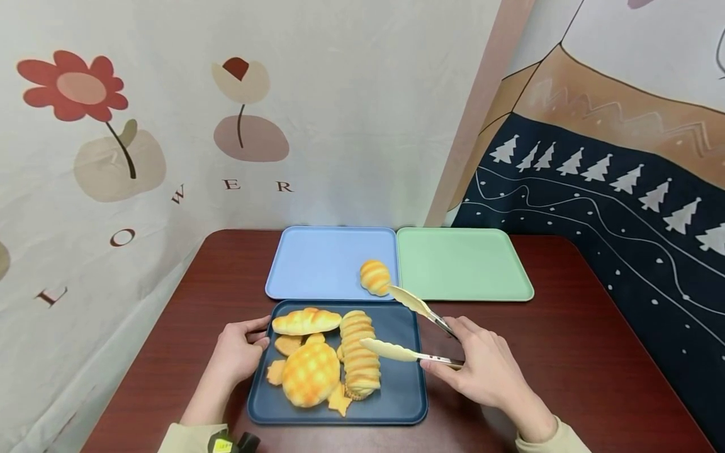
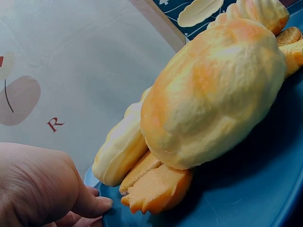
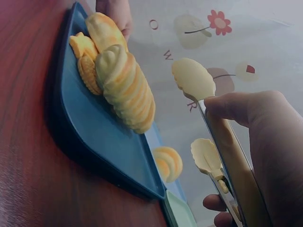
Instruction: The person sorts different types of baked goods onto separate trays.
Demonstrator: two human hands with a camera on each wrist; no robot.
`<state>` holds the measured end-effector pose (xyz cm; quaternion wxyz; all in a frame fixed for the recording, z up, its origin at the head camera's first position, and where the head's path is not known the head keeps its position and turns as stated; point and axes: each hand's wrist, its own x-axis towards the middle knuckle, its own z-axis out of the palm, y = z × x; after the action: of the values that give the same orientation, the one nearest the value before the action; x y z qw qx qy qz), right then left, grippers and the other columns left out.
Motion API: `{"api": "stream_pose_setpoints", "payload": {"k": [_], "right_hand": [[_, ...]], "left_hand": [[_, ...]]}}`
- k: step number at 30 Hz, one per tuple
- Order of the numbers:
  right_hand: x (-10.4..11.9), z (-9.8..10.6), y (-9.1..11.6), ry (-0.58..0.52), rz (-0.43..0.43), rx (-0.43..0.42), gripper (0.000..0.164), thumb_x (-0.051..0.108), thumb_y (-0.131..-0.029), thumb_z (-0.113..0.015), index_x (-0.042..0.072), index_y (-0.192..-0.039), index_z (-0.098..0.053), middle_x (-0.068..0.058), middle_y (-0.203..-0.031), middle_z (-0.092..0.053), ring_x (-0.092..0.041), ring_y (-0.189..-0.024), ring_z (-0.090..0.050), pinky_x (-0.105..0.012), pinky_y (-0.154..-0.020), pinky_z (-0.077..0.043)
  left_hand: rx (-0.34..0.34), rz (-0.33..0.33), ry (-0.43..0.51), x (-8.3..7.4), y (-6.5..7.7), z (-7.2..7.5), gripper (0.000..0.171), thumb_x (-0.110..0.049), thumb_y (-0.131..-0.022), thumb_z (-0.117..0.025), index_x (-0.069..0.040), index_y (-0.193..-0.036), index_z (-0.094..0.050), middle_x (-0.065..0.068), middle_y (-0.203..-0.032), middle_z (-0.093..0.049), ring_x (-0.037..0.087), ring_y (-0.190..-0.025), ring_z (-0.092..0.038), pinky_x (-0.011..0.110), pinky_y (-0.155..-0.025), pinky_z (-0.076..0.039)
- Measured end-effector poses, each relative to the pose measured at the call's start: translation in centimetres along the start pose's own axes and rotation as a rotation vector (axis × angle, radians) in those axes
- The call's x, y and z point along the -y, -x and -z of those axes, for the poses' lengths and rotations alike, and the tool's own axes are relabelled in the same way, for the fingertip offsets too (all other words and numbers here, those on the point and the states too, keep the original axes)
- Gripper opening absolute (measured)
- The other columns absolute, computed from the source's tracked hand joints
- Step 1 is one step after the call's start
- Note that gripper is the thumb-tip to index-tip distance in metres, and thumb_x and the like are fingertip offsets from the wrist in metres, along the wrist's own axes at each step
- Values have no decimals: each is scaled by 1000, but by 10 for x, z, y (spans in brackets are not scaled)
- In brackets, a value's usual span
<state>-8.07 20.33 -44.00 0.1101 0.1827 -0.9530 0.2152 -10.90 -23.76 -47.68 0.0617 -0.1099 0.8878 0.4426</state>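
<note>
Pickup, apparently: pinching dark tray (image 1: 396, 393) at left edge with left hand (image 1: 240, 349), gripping spread, empty tongs (image 1: 392, 350) rightward with right hand (image 1: 478, 365), probably needing closure on ridged roll (image 1: 361, 374).

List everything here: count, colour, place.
Navy tray: 1, navy, front
Blue tray: 1, light blue, back left
Green tray: 1, green, back right
Larger breads: 3, yellow, navy tray
Small biscuits: several, orange, navy tray
Small roll: 1, yellow, blue tray
Tongs: 1, cream, right hand
Table: 1, brown, underneath
Backdrops: 2, white, multicoloured, behind
Device: 1, black, left wrist
Sleeves: 2, beige, wrists
Left hand: 1, gripping navy tray
Right hand: 1, gripping tongs
</note>
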Motion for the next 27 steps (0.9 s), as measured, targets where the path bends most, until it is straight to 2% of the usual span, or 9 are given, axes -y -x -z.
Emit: {"api": "stream_pose_setpoints", "payload": {"k": [8,15,21,27], "right_hand": [[7,-5,9,-5,5,12,78,73,-82,-77,10,-128,-72,6,-105,-69,-11,-75,-64,-36,-64,-52],[11,-9,17,-31,24,58,74,73,-82,-77,14,-126,-72,12,-97,-64,0,-67,-51,-29,-59,-47],[13,-14,22,-57,31,93,73,75,-82,-75,15,-123,-72,14,-92,-60,2,-65,-46,-26,-55,-42],[14,-18,27,-53,46,89,71,76,-82,-75,17,-122,-72,16,-87,-56,2,-63,-43,-25,-55,-39]], "left_hand": [[4,4,5,-1,0,1,50,5,-99,-64,1,-148,-60,24,-124,-71,30,-107,-71,37,-79,-61],[3,8,0,-1,-1,1,50,5,-99,-64,1,-149,-59,25,-125,-70,30,-107,-71,37,-79,-61],[4,10,2,1,-1,0,51,5,-99,-64,1,-149,-59,26,-126,-69,30,-108,-71,38,-80,-62],[-2,9,-2,1,-1,0,50,5,-99,-64,1,-148,-59,26,-126,-69,30,-107,-71,40,-82,-62]]}}
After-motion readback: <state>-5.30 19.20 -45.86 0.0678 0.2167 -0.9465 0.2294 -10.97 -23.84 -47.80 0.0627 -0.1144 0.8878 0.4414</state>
